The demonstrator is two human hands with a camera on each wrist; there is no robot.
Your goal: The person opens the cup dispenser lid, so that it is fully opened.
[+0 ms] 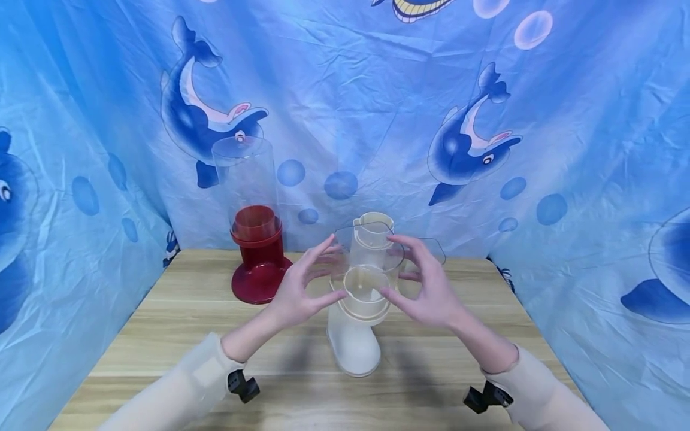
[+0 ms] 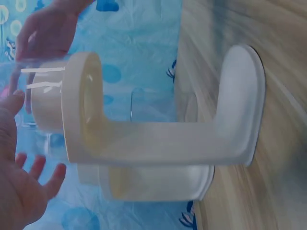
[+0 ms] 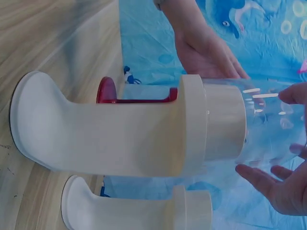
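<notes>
The clear cylinder point(image 3: 268, 120) stands over the top of the nearer white stand point(image 1: 356, 347), near the middle of the wooden table point(image 1: 447, 371), its long axis upright and its open mouth facing up. The left hand point(image 1: 307, 287) and right hand point(image 1: 426, 287) clasp it from opposite sides, thumbs toward the wearer and curved fingers round the far side, some of them off the wall. The stand's foot points toward the wearer. The head view gives the mouth from above, plus the red stand point(image 1: 257, 263) at the left, bearing a tall tube point(image 1: 245, 179) that is also upright. Both wrist views lie sideways, yet they show what the head view hides: the stand's profile, with foot and flange point(image 3: 194, 124) jutting the same way from one upright, and the clear wall round the pale collar point(image 3: 225, 124) down to about the flange; whether it rests there, I cannot tell. They also show the second white stand point(image 3: 134, 213) standing just behind, while the left wrist view alone shows a spare clear tube point(image 2: 153, 106) clearly, down near the tabletop.
</notes>
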